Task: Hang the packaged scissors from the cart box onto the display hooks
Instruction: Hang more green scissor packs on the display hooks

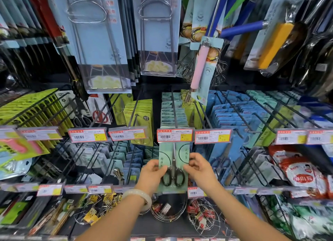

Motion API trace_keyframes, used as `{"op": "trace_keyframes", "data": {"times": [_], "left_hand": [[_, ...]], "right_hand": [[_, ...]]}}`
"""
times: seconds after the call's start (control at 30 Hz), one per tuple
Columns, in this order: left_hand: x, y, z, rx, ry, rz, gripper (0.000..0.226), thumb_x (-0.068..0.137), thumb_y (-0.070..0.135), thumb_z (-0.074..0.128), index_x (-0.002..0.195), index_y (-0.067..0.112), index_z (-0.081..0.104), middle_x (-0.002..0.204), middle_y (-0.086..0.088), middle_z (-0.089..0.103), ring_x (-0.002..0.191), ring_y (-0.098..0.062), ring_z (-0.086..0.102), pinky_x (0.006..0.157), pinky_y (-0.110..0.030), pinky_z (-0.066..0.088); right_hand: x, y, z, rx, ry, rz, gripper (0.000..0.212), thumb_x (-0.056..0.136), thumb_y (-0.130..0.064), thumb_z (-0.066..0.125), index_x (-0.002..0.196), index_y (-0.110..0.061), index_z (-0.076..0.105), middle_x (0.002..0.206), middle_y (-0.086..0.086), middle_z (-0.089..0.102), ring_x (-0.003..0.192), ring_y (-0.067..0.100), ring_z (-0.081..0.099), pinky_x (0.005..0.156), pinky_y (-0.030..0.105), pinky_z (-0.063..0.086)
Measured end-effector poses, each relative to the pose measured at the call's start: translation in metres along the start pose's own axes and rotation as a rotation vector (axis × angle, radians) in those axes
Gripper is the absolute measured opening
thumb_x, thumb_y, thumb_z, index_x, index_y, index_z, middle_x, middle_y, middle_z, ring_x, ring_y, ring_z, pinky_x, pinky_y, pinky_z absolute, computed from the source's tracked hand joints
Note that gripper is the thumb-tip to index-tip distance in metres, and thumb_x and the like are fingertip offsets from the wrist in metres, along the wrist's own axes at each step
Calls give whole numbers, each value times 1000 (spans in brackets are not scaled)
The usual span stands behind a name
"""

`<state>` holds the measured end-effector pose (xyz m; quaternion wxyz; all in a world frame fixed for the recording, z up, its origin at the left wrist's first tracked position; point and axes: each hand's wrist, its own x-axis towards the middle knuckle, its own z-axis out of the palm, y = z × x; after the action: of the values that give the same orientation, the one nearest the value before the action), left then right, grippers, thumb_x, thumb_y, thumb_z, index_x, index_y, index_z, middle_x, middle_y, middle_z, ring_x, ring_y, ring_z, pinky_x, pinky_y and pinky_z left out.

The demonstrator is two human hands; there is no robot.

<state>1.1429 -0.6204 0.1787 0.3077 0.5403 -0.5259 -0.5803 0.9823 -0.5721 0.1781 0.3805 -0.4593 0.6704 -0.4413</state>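
I hold a pale green card pack of black-handled steel scissors upright, just below a red-and-yellow price tag. My left hand pinches its left edge; my right hand pinches its right edge.

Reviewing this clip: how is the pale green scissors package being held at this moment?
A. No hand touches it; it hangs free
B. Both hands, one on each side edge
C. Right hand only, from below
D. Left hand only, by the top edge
B: the left hand pinches the left edge of the scissors package and the right hand pinches its right edge, just below the price tag.
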Motion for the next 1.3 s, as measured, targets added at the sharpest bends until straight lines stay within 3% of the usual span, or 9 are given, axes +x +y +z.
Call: {"op": "trace_keyframes", "data": {"times": [0.23, 0.33, 0.4, 0.53, 0.63, 0.77, 0.9, 1.1, 1.3], "left_hand": [[4, 2, 3, -13, 20, -23, 4, 89, 10, 61, 92, 11, 63, 84, -7, 65, 74, -17, 60, 62, -25, 46], [10, 3, 5, 28, 20, -43, 9, 89, 15, 62, 97, 12, 64, 95, -13, 67, 84, -22, 61, 84, -41, 52], [14, 6, 6, 111, 9, -49, 24, 90, 23, 60, 111, 11, 60, 107, -12, 65, 93, -22, 60, 90, -39, 49], [19, 2, 10, 274, -27, -136, 63, 89, 29, 61, 141, 11, 31, 128, -10, 54, 115, -26, 55, 98, -33, 44], [16, -13, 21, 572, -107, -125, 67, 86, 32, 63, 141, 12, 30, 133, -11, 52, 122, -30, 52, 102, -36, 44], [5, -25, 58, 1055, -251, 100, 79, 87, 38, 59, 149, 16, 15, 152, -14, 27, 142, -32, 22, 116, -45, 23], [-14, -15, 116, 1276, -387, 401, 79, 89, 29, 58, 150, 17, 9, 159, -11, 6, 147, -29, 2, 119, -46, 8], [-49, 16, 225, 1393, -576, 669, 70, 92, 26, 54, 149, 17, 14, 158, -12, 7, 147, -31, 0, 119, -47, 5], [-101, 29, 342, 1426, -728, 820, 67, 92, 25, 52, 148, 17, 17, 154, -14, 18, 145, -33, 10, 118, -49, 13]], "right_hand": [[10, 2, 3, -40, 22, 86, 33, 89, -10, 59, 120, -14, 46, 82, 1, 55, 81, 17, 54, 79, 33, 47], [17, 1, 4, -55, 42, 107, 37, 89, -12, 58, 125, -10, 46, 84, 2, 58, 82, 17, 56, 85, 37, 48], [21, -1, 6, -86, 50, 114, 38, 90, -14, 58, 126, -9, 47, 85, -2, 58, 79, 12, 56, 83, 32, 48], [20, 1, 3, -198, 45, 184, 58, 90, -21, 60, 139, -8, 33, 130, 11, 52, 120, 24, 51, 100, 32, 41], [10, 16, -4, -282, 49, 261, 60, 90, -22, 59, 141, -8, 31, 137, 13, 47, 126, 26, 47, 101, 32, 38], [-17, 51, -23, -554, 101, 294, 67, 86, -26, 63, 142, -12, 28, 140, 11, 44, 129, 28, 42, 109, 35, 35], [-56, 71, -62, -923, 141, 373, 74, 87, -32, 58, 146, -13, 18, 152, 11, 25, 142, 29, 19, 115, 42, 20], [-113, 91, -157, -996, 299, 536, 67, 91, -37, 51, 145, -13, 20, 151, 12, 23, 142, 29, 18, 115, 43, 20], [-190, 119, -265, -953, 499, 642, 71, 84, -26, 58, 145, -11, 25, 147, 15, 33, 140, 31, 26, 114, 44, 25]]}}
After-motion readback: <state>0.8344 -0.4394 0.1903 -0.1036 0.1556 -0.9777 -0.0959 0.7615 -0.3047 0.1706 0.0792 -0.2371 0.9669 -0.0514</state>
